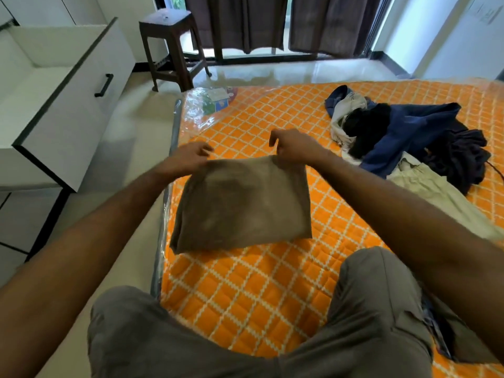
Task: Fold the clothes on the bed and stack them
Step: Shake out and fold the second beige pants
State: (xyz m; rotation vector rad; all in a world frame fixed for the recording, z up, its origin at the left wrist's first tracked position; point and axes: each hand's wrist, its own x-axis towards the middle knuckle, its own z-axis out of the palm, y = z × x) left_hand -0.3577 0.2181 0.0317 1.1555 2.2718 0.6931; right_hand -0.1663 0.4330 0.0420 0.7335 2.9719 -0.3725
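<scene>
While the person kneels on it, the bed (272, 282), covered in an orange quilt with a white diamond pattern, fills the lower right of the view under both forearms. Beyond the fingers, across a glossy floor, dark curtains (272, 23) hang at a window, and a brown stool (169, 45) stands in front of them. Off to the left of the left hand's fingers, a white drawer (68, 99) with a black handle stands pulled out. To the right of the right hand's fingers and well apart from them lies a loose heap of clothes (409, 143): a blue piece, a black one, a dark one and pale ones, all unfolded on the quilt. Directly below the fingers of the 2 hands hangs a folded grey-brown garment (240, 205), held up by its top edge, its lower edge at or just above the quilt near the bed's left side. The left hand (191, 156) pinches the top left corner, fingers bunched together. The right hand (289, 145) pinches the top right corner, fingers curled downward.
</scene>
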